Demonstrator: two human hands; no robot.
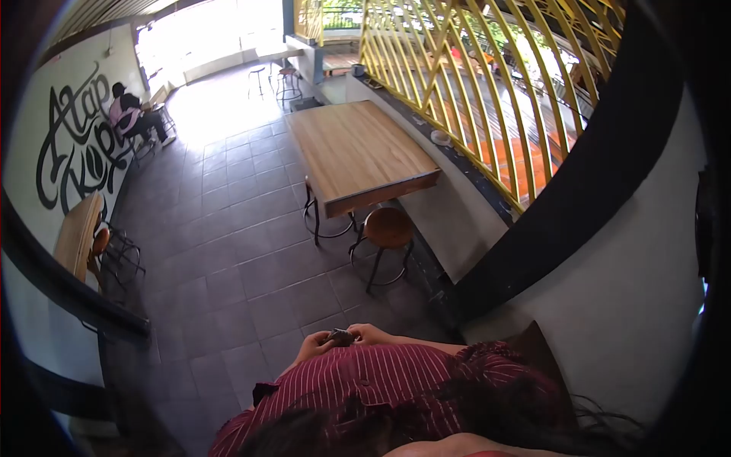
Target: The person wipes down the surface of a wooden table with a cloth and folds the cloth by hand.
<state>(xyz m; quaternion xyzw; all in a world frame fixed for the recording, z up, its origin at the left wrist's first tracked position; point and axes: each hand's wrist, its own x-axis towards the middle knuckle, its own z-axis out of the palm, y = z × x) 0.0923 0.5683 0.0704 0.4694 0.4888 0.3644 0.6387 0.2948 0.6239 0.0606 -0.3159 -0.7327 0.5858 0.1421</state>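
Object [339, 337], small, dark, partly hidden, left fingers [317, 338] and right fingers [361, 331] grasping it

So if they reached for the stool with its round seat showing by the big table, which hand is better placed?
Probably the right hand: it is slightly nearer the stool than the left hand. Both hands appear to hold a small dark object, so the right might need freeing first.

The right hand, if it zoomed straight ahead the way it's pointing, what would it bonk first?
The right hand points sideways, so probably the small dark object right beside it, then the left hand. Depth is hard to judge here.
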